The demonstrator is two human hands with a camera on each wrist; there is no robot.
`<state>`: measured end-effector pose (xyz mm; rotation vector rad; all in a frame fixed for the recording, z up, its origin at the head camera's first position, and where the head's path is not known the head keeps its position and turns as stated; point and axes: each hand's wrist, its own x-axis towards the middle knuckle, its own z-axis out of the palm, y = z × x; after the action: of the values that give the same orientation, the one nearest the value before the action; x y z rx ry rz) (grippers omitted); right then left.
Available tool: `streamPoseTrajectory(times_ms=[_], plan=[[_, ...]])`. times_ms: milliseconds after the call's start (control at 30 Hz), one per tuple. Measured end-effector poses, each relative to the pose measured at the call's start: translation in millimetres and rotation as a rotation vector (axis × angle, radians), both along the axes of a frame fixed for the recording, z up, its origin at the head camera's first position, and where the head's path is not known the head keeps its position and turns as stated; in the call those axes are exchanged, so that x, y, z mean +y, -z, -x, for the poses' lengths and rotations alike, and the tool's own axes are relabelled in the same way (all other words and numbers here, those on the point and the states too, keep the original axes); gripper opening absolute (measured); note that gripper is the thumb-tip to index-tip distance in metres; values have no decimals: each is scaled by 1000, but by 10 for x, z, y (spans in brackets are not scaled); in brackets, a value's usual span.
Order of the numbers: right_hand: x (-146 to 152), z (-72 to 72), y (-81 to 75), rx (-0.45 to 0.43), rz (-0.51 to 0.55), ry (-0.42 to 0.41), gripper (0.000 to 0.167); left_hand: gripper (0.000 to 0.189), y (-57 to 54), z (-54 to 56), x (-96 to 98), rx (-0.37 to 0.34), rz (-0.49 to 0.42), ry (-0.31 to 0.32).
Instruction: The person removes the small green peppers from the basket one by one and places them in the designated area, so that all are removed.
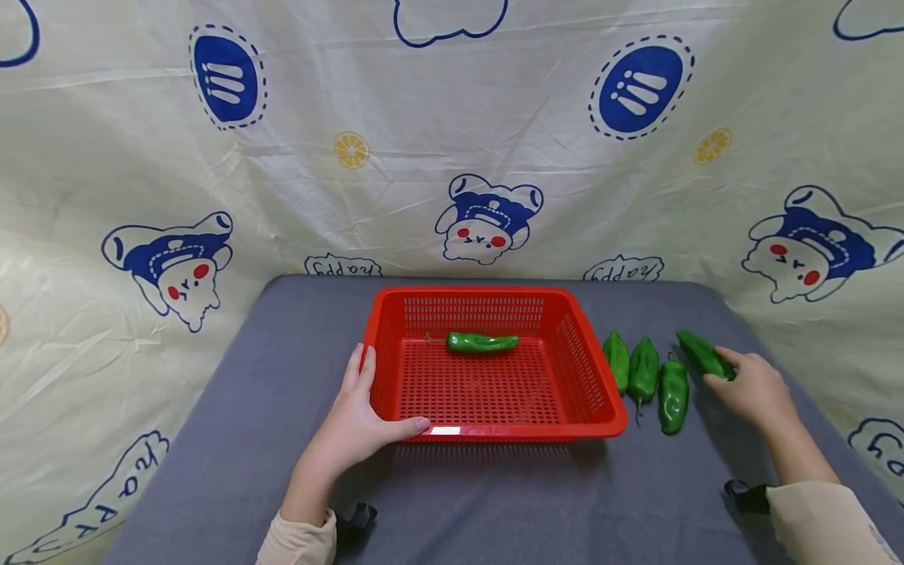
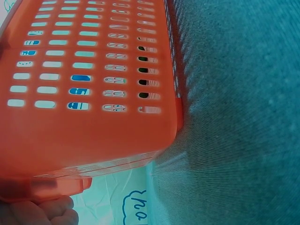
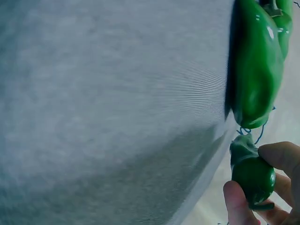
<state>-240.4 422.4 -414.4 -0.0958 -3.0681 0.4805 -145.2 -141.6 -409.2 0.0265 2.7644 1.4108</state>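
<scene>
A red plastic basket [image 1: 494, 431] with slotted walls stands mid-table, and one long green pepper [image 1: 482, 343] lies inside it near the back. My left hand [image 1: 360, 428] holds the basket's front left corner, thumb over the front rim and fingers along the left side. In the left wrist view, some of its fingers [image 2: 56, 212] show beside the rim. To the right of the basket, my right hand [image 1: 759, 391] pinches a green pepper [image 1: 702, 353] between thumb and fingers. The right wrist view shows that same pepper [image 3: 253, 180] end-on, its stem toward the palm.
Three more green peppers lie in a row right of the basket: one against its wall [image 1: 617, 361], a middle one [image 1: 643, 369] and a nearer one [image 1: 674, 396]. Grey cloth [image 1: 494, 510] covers the table. A printed curtain [image 1: 395, 196] hangs behind.
</scene>
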Motion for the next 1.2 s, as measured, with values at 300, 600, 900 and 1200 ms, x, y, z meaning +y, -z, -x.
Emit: streamPoseTrajectory(times_ms=[300, 600, 900, 1200], plan=[[13, 5, 95, -72, 10, -24, 74, 133, -21, -8, 1, -5, -3, 5], [47, 4, 103, -213, -6, 3, 87, 130, -16, -7, 1, -8, -7, 6], [-59, 26, -23, -134, -23, 18, 89, 130, -7, -4, -5, -6, -8, 9], [-564, 120, -322, 55, -27, -9, 84, 130, -2, -4, -2, -12, 2, 3]])
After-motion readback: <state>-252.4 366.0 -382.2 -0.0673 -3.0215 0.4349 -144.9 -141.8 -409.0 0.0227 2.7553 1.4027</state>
